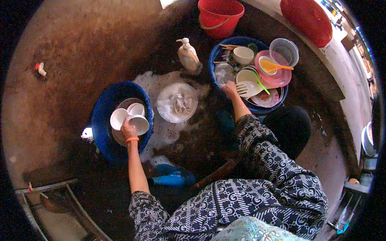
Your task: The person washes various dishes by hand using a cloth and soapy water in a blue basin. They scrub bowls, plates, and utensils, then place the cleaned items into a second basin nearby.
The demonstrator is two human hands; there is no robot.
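My left hand (128, 127) is closed on a white bowl (139, 124) inside the left blue basin (100, 136). Two more white bowls sit beside it there; one (118, 118) lies against my fingers. At the near left rim of the right blue basin (213, 60), my right hand (230, 90) has its fingers curled in; what they grip, if anything, I cannot make out. A clear bowl (224, 73) lies just beyond those fingers, and a white slotted serving spoon (248, 88) lies beside them. Around these are white bowls, a pink basin (284, 78), a green-handled utensil (263, 86) and an orange spoon (283, 67).
Between the basins a round tub (177, 103) holds foamy water, with suds on the floor around it. Behind it stands a pump bottle (188, 56). A red bucket (221, 18) is at the back, a wooden frame (72, 201) at the near left.
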